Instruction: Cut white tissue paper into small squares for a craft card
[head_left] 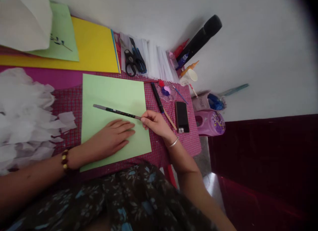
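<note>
A light green sheet of paper [114,92] lies on the checked tablecloth in front of me. My left hand [113,136] rests flat on the sheet, fingers stretched out, holding nothing. Over the sheet's right part, my right hand [154,121] pinches one end of a slim dark stick [121,112], like a pen or pencil, with pale specks and a grey far end. It points left across the paper, above my left fingers. I cannot tell whether it touches the sheet. No marks show on the visible paper.
Right of the sheet are a black marker [157,97], a paint dish [167,91] and a phone [182,116]. Scissors [131,63] and white paper strips [157,60] lie behind. White crumpled paper [22,115] stands left; yellow sheets [95,45] lie at the back left.
</note>
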`<act>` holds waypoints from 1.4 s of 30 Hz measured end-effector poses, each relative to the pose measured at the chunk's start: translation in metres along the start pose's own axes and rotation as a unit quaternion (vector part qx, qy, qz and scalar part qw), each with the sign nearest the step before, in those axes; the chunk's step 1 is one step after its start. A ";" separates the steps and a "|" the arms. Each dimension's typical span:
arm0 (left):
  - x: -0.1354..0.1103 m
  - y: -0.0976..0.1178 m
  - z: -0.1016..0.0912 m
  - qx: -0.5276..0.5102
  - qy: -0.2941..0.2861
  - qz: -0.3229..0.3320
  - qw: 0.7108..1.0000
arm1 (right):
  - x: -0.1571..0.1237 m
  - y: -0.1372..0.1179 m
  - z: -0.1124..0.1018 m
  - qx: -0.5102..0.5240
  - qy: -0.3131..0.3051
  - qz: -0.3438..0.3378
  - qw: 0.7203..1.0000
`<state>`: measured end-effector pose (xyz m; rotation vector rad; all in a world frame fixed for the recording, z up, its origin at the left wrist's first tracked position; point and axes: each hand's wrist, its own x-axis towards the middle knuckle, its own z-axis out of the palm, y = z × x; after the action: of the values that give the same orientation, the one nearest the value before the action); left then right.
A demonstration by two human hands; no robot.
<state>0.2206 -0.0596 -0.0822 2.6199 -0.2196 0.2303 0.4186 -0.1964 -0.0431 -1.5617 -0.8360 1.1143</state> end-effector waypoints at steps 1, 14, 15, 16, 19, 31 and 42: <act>0.000 -0.001 0.001 -0.005 0.002 -0.001 1.000 | 0.000 0.001 -0.002 -0.006 0.006 0.009 1.000; 0.000 0.000 0.000 -0.006 0.011 0.003 1.000 | 0.003 0.011 -0.015 0.030 0.113 0.017 0.993; 0.000 0.000 0.000 -0.005 0.013 0.006 1.000 | 0.003 0.011 -0.015 0.042 0.122 0.017 0.992; 0.000 -0.001 0.001 -0.005 0.015 0.008 1.000 | 0.004 0.012 -0.016 0.057 0.129 0.018 0.990; -0.001 -0.003 0.002 -0.007 0.016 0.011 1.000 | 0.005 0.011 -0.020 0.110 0.134 0.031 0.984; -0.002 -0.004 0.001 0.001 0.003 -0.012 1.000 | 0.010 0.009 -0.027 0.168 0.219 0.002 0.961; -0.002 -0.004 0.001 -0.014 0.001 -0.014 1.000 | -0.014 -0.007 -0.099 0.006 0.381 -0.130 0.915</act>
<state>0.2196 -0.0565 -0.0858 2.5939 -0.1827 0.2196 0.5072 -0.2398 -0.0252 -1.6304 -0.4708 0.2556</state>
